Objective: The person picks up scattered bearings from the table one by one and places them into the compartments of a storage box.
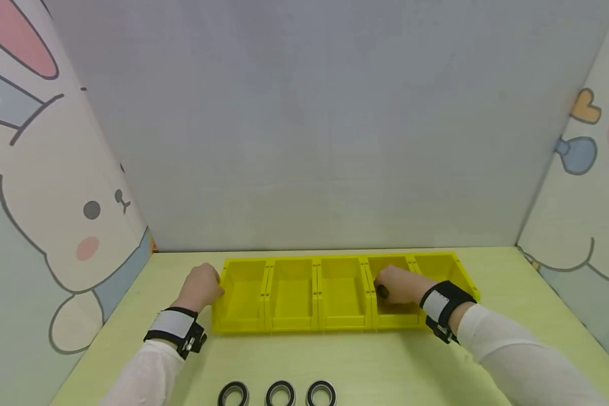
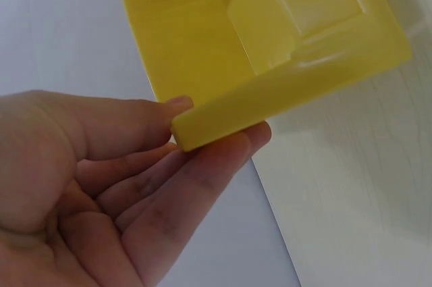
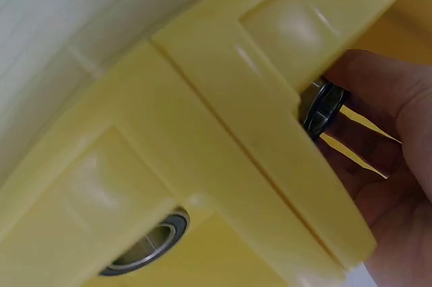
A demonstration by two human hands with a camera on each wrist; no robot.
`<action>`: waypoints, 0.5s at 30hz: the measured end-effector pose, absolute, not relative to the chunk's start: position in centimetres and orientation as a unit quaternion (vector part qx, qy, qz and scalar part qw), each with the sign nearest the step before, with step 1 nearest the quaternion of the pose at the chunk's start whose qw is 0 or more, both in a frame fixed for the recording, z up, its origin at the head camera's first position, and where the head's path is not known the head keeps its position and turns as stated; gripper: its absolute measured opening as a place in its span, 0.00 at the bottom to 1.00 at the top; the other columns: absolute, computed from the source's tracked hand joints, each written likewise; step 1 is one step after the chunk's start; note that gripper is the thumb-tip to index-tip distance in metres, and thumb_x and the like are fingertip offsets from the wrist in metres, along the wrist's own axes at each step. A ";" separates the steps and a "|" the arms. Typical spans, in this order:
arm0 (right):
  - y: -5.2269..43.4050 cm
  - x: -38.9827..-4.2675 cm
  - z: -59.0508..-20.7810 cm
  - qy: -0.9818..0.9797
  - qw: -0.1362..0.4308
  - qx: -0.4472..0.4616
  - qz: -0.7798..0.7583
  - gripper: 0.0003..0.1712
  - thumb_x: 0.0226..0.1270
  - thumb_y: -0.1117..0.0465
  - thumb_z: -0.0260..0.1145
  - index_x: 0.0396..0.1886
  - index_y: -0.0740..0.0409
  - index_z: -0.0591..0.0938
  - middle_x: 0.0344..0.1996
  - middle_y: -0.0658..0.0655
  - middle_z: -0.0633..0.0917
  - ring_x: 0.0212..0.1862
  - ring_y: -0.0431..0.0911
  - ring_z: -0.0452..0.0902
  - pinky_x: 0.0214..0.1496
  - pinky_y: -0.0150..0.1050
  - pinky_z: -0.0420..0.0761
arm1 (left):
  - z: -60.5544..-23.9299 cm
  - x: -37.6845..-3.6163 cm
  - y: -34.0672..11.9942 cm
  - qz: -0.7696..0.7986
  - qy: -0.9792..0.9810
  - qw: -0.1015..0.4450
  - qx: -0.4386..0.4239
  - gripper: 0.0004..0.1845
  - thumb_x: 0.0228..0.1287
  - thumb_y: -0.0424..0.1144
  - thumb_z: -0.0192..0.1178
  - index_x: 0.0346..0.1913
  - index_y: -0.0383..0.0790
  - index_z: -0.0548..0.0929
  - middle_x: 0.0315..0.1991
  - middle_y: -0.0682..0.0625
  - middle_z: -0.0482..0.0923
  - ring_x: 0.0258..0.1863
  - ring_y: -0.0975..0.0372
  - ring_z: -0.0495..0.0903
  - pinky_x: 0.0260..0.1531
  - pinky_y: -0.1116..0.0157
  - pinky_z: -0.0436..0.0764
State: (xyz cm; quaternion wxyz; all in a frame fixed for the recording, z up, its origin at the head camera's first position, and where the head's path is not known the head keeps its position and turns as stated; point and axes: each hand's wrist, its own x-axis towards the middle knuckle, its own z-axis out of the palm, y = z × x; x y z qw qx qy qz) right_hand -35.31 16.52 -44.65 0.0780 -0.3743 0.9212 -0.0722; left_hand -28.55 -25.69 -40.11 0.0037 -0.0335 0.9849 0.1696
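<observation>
A row of five joined yellow plastic bins point(image 1: 291, 293) sat at lower centre of the head view, on the pale green table point(image 1: 385, 366). The left hand point(image 1: 200, 286) was pressed to the row's left end wall, grip loose w/ nearly straight fingers point(image 2: 202, 179) against the corner, nothing enclosed. The right hand point(image 1: 398, 283) was held inside the 4th bin from left, grip closed round a black-and-steel ring bearing point(image 3: 324, 108). A 2nd bearing point(image 3: 148, 243) was seen already lying in a bin, lower left of the right wrist view; which compartment couldn't be told. Three more ring bearings point(image 1: 280, 393) were left on the table at bottom centre. Judged approx. one placed, one in hand, three remaining.
</observation>
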 end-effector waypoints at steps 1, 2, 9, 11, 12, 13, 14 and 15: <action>16.5 -35.3 -44.8 0.923 0.078 -0.371 -0.073 0.08 0.52 0.73 0.68 0.25 0.57 0.79 0.19 0.49 0.74 0.23 0.41 0.64 0.27 0.33 0.66 | -40.1 -28.5 -25.7 0.170 0.985 0.004 -0.035 0.03 0.52 0.28 0.63 0.27 0.28 0.82 0.21 0.46 0.76 0.23 0.58 0.73 0.25 0.64 0.76; 16.4 -35.3 -44.9 0.923 0.078 -0.368 -0.076 0.08 0.52 0.73 0.68 0.24 0.57 0.79 0.19 0.49 0.73 0.23 0.41 0.64 0.27 0.33 0.66 | -40.2 -28.5 -25.7 0.170 0.985 0.004 -0.035 0.04 0.52 0.28 0.64 0.28 0.28 0.83 0.21 0.46 0.76 0.22 0.58 0.73 0.25 0.64 0.76; 16.3 -35.6 -46.0 0.930 0.059 -0.354 -0.085 0.09 0.52 0.73 0.68 0.24 0.56 0.79 0.18 0.49 0.74 0.22 0.40 0.64 0.26 0.33 0.66 | -40.1 -28.4 -25.8 0.165 0.985 0.002 -0.038 0.04 0.52 0.29 0.64 0.27 0.28 0.82 0.21 0.47 0.75 0.22 0.58 0.72 0.25 0.64 0.75; 16.4 -35.7 -46.2 0.929 0.057 -0.353 -0.089 0.09 0.52 0.72 0.68 0.23 0.56 0.79 0.18 0.49 0.74 0.22 0.40 0.64 0.26 0.33 0.66 | -40.1 -28.3 -25.8 0.165 0.986 0.000 -0.036 0.04 0.52 0.29 0.64 0.27 0.29 0.82 0.20 0.47 0.75 0.22 0.58 0.72 0.25 0.65 0.74; 16.5 -35.7 -46.2 0.929 0.057 -0.355 -0.090 0.09 0.51 0.72 0.69 0.24 0.56 0.79 0.18 0.49 0.74 0.22 0.40 0.64 0.26 0.33 0.67 | -40.1 -28.3 -25.8 0.166 0.986 -0.001 -0.035 0.04 0.52 0.28 0.64 0.26 0.29 0.82 0.20 0.47 0.74 0.22 0.59 0.71 0.24 0.65 0.74; 16.5 -35.7 -46.1 0.929 0.060 -0.354 -0.088 0.08 0.51 0.71 0.70 0.25 0.56 0.80 0.20 0.48 0.76 0.23 0.40 0.66 0.27 0.33 0.69 | -40.1 -28.3 -25.8 0.166 0.986 -0.003 -0.033 0.04 0.52 0.28 0.64 0.25 0.29 0.82 0.19 0.48 0.73 0.21 0.59 0.71 0.24 0.65 0.73; 16.5 -35.7 -45.9 0.930 0.062 -0.353 -0.086 0.07 0.51 0.70 0.71 0.28 0.57 0.81 0.22 0.49 0.78 0.24 0.41 0.68 0.28 0.34 0.71 | -40.2 -28.3 -25.8 0.167 0.985 -0.005 -0.032 0.04 0.52 0.28 0.64 0.24 0.30 0.81 0.18 0.48 0.72 0.21 0.59 0.70 0.23 0.66 0.72; 16.5 -35.6 -45.5 0.931 0.062 -0.350 -0.079 0.08 0.51 0.68 0.72 0.32 0.59 0.82 0.26 0.50 0.81 0.27 0.42 0.72 0.31 0.35 0.74 | -40.2 -28.3 -25.8 0.169 0.985 -0.006 -0.032 0.04 0.52 0.28 0.64 0.24 0.30 0.81 0.18 0.48 0.72 0.20 0.59 0.70 0.23 0.66 0.72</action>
